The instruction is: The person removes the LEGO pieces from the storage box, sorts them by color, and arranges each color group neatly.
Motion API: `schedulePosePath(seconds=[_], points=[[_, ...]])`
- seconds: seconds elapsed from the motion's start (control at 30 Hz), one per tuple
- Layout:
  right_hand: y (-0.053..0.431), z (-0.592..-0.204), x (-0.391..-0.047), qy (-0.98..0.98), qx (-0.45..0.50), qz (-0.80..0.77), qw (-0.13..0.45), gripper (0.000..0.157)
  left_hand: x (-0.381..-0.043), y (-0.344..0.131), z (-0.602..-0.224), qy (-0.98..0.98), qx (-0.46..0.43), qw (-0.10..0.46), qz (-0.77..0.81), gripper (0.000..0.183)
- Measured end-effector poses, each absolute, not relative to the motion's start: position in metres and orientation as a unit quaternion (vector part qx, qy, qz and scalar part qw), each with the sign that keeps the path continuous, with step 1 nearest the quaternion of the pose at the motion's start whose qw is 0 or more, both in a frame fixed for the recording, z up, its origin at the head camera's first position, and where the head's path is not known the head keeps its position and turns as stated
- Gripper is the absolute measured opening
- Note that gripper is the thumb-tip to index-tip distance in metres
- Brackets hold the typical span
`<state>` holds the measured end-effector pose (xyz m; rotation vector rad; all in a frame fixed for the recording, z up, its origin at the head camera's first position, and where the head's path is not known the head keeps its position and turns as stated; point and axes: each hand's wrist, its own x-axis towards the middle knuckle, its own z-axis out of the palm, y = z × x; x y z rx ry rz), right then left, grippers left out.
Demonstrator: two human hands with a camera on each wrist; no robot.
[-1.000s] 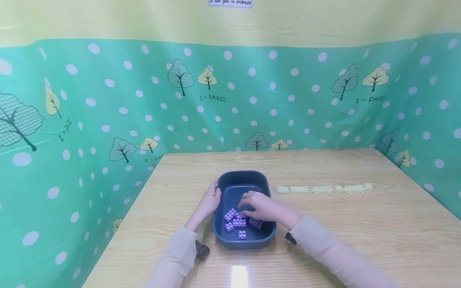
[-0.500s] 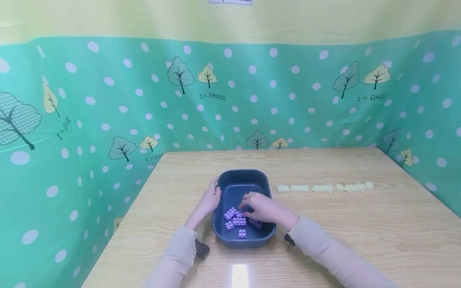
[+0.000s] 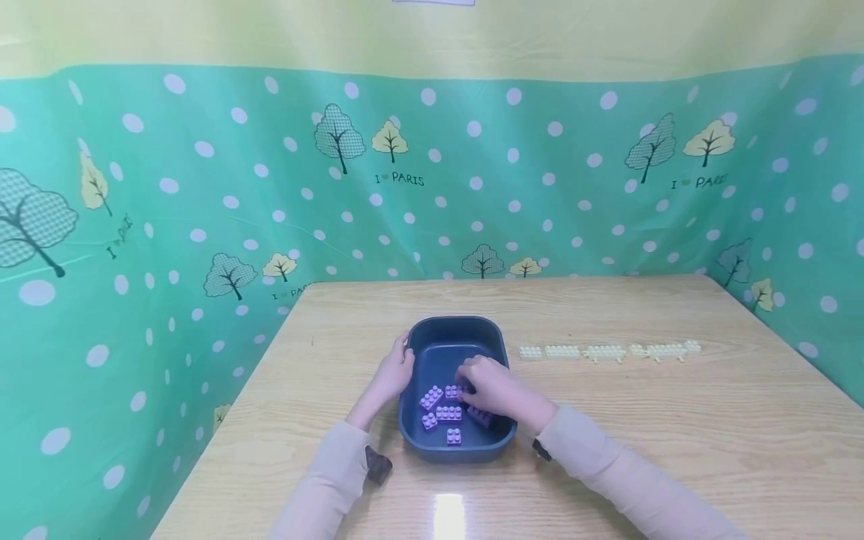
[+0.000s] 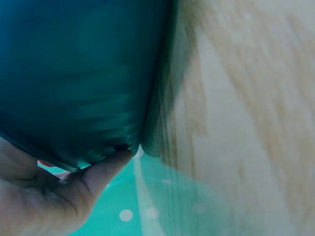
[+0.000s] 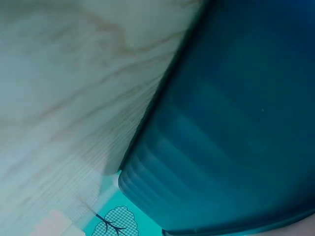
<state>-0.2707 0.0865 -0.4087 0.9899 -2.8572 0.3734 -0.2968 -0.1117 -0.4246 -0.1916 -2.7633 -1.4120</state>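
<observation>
A dark blue bin [image 3: 457, 454] stands on the table with several purple building bricks inside. My left hand [image 3: 394, 373] grips the bin's left wall, the thumb lying against the outside in the left wrist view. Over the bin, my right hand [image 3: 489, 382] reaches in from the right and pinches the right end of a purple building brick [image 3: 452, 391]. Its fingertips are partly hidden behind the hand. Close by lie a tilted purple brick [image 3: 431, 397], a longer one [image 3: 448, 413], and a darker-looking one [image 3: 479, 416] under the right hand. The right wrist view shows only the bin's outer wall, with fingers out of sight.
Pale yellow bricks [image 3: 563, 351] lie in a row on the wooden table [image 3: 641, 420], right of the bin. A green dotted curtain [image 3: 412, 217] hangs behind the table and along both sides.
The right hand has shifted slightly right within the bin. The brick at its fingertips has moved away from the neighbouring bricks and turned straighter. My left hand keeps its hold on the bin.
</observation>
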Motion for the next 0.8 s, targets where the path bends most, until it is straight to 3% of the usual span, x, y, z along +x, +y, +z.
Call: schedulePosePath(seconds=[0.17,0.47,0.8], points=[[0.0873,-0.409,-0.2706,-0.933,0.335,0.117,0.057,0.015,-0.297,-0.1118,-0.424,-0.89,-0.063,0.018,-0.45,0.05],[0.0906,-0.4089,-0.2689,-0.933,0.333,0.127,0.05,0.02,-0.2971,-0.1099,-0.4249,-0.89,-0.069,0.019,-0.45,0.049],[0.0879,-0.409,-0.2722,-0.939,0.322,0.121,0.015,0.015,-0.2979,-0.1103,-0.425,-0.888,-0.066,0.021,-0.454,0.049]])
